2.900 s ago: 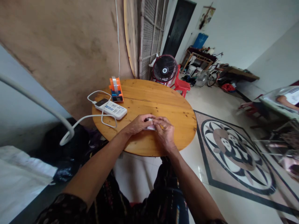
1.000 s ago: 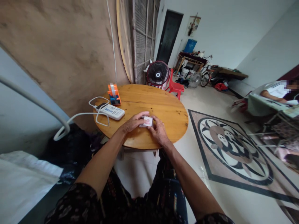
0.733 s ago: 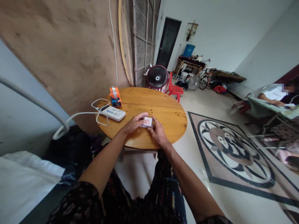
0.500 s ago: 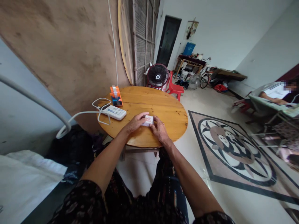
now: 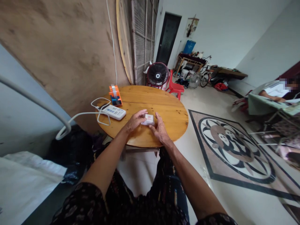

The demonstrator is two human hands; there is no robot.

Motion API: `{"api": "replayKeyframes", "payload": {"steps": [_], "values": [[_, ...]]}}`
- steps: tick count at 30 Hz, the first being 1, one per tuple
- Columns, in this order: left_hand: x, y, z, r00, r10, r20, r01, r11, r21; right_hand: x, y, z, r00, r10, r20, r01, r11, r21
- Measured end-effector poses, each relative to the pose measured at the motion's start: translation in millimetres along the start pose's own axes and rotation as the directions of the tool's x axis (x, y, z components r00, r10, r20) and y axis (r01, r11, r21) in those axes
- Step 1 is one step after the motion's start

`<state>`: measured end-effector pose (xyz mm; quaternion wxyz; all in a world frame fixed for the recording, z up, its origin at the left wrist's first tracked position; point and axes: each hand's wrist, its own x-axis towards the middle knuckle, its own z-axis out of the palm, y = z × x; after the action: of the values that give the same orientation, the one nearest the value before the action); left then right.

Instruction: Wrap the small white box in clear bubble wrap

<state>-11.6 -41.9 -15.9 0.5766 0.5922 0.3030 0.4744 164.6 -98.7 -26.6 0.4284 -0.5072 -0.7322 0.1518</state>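
A small white pack with a reddish print on top (image 5: 148, 119), shaped like a deck of cards, lies on the round wooden table (image 5: 173, 107). At its left side is my left hand (image 5: 136, 120), its thumb and fingers bent around that edge. My right hand (image 5: 160, 128) is on the other side with its fingers stretched out and apart from the pack. The right thumb tip is close to the near right corner; whether it touches is unclear.
To the left on the table lie a white power bank-like device (image 5: 113, 112) with a white cable and an orange and blue stand (image 5: 115, 95). Behind are a fan (image 5: 157, 75) and a red chair (image 5: 175, 86). A person (image 5: 276, 90) sits at a table on the right.
My right fingers have opened away from the pack's right side. The left hand stays at the pack's left edge, and more of the pack shows. The view has shifted slightly.
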Motion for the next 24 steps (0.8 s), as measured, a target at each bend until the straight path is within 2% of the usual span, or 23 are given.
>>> {"api": "replayKeyframes", "payload": {"steps": [10, 15, 17, 20, 22, 24], "values": [[-2, -1, -2.1, 0.998, 0.016, 0.066, -0.019, 0.999, 0.047, -1, 11, 3, 0.998, 0.039, 0.045, -0.043, 0.993, 0.106], [-3, 0, -1.9, 0.997, -0.004, 0.08, 0.0, 0.999, 0.045, -1, 10, 4, 0.998, 0.07, 0.0, -0.069, 0.98, 0.187], [-3, 1, -1.2, 0.998, 0.011, 0.068, -0.016, 0.997, 0.07, 0, 11, 4, 0.989, 0.139, -0.054, -0.122, 0.961, 0.249], [-3, 2, -1.8, 0.999, 0.026, 0.03, -0.028, 0.996, 0.082, 0, 14, 3, 0.948, 0.283, -0.144, -0.217, 0.908, 0.358], [-3, 2, -3.9, 1.0, 0.023, -0.007, -0.023, 0.998, 0.06, 1, 16, 4, 0.933, 0.319, -0.165, -0.233, 0.887, 0.399], [-2, 0, -7.0, 0.997, 0.038, -0.06, -0.034, 0.997, 0.072, 1, 16, 4, 0.938, 0.308, -0.158, -0.222, 0.885, 0.409]]}}
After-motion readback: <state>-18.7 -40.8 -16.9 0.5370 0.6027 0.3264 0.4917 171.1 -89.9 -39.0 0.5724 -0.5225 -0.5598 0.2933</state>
